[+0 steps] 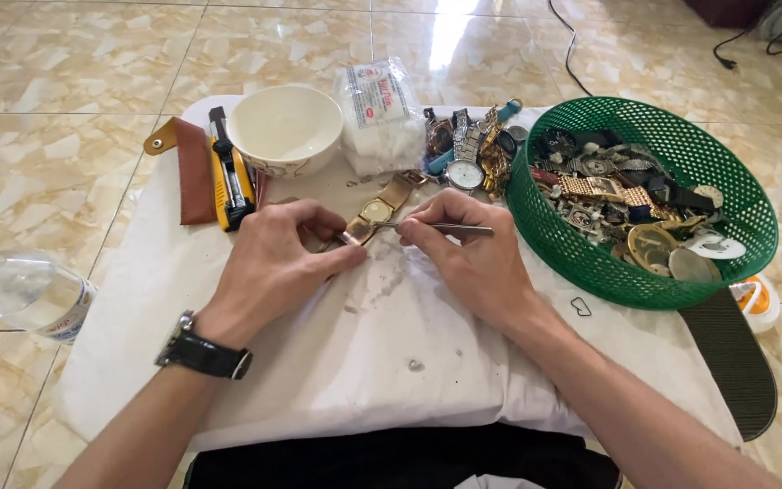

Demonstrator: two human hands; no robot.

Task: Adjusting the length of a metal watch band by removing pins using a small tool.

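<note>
Left hand (269,263), centre frame, fingers pinching gold watch (375,213) on white cloth (364,353) | right hand (472,254) fingers gripping tweezers (445,226), tip at watch strap | strap end hidden under left fingers | green basket (726,172) right, contents jumbled, indistinct

1 clear plastic packet (380,116) of white cotton lies at the far edge of the cloth-covered worktop (391,344), just right of the white bowl (286,129) and left of the heap of watches; it is soft and roughly rectangular, with a white label (377,93) printed in red and blue on its upper face. At the left edge, on the floor, a clear plastic bottle (22,294) lies tilted, wearing a white label (72,317) with blue and red print.
</note>
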